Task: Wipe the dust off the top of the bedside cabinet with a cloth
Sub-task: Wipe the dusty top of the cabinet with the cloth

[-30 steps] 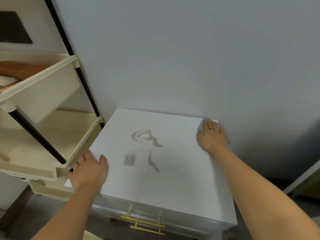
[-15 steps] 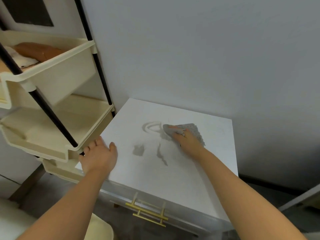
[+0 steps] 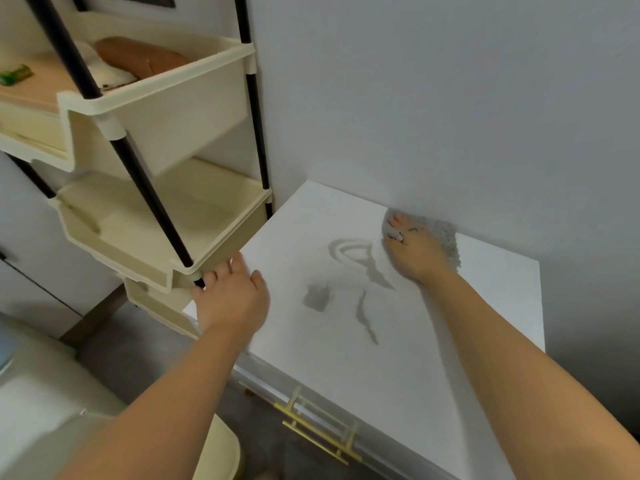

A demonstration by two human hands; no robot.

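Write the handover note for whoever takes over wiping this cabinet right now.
Right hand: flat, pressing the fuzzy grey cloth onto the white bedside cabinet top at its back edge, by the wall.
Left hand: open, resting on the top's left edge beside the cream plastic shelf rack.
Done: no clearly wiped area can be told.
Left: the grey curved smear, the grey patch and the grey streak mid-top are unwiped; sweep the cloth over them and the front.

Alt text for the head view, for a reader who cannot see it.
A person's right hand presses a grey cloth flat on the back of a white bedside cabinet top, beside grey dust smears. The left hand rests on the top's left edge, next to a cream shelf rack.
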